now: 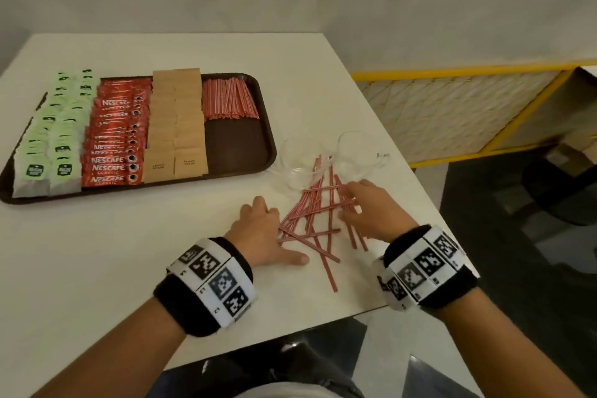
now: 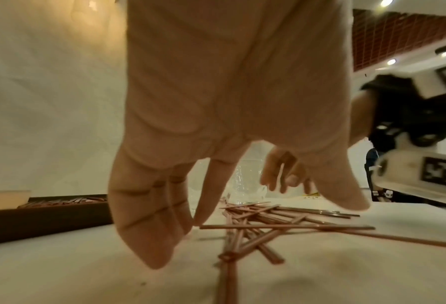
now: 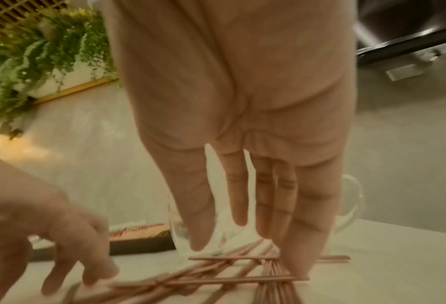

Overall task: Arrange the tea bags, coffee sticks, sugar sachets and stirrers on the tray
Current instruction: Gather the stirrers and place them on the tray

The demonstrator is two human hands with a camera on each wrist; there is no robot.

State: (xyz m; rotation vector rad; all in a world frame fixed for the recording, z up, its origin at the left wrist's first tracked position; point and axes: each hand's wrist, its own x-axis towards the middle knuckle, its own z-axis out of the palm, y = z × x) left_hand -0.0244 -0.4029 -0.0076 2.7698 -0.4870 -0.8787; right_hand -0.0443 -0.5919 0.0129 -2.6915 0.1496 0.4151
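A brown tray (image 1: pixel 239 145) at the left holds rows of green tea bags (image 1: pixel 48 139), red coffee sticks (image 1: pixel 116 145), brown sugar sachets (image 1: pixel 176 126) and a bundle of red-and-white stirrers (image 1: pixel 229 98). More loose stirrers (image 1: pixel 318 213) lie crisscrossed on the white table between my hands. My left hand (image 1: pixel 274 231) rests at the pile's left edge, fingers straight and fingertips on the table (image 2: pixel 180 205). My right hand (image 1: pixel 350 203) reaches over the pile's right side with straight fingers touching the loose stirrers (image 3: pixel 229 279). Neither hand grips anything.
Two clear glass cups (image 1: pixel 300 165) (image 1: pixel 358 155) lie on their sides just behind the loose stirrers, right of the tray. The table's right edge and front corner run close to my right wrist. A yellow-framed partition (image 1: pixel 452 113) stands beyond that edge.
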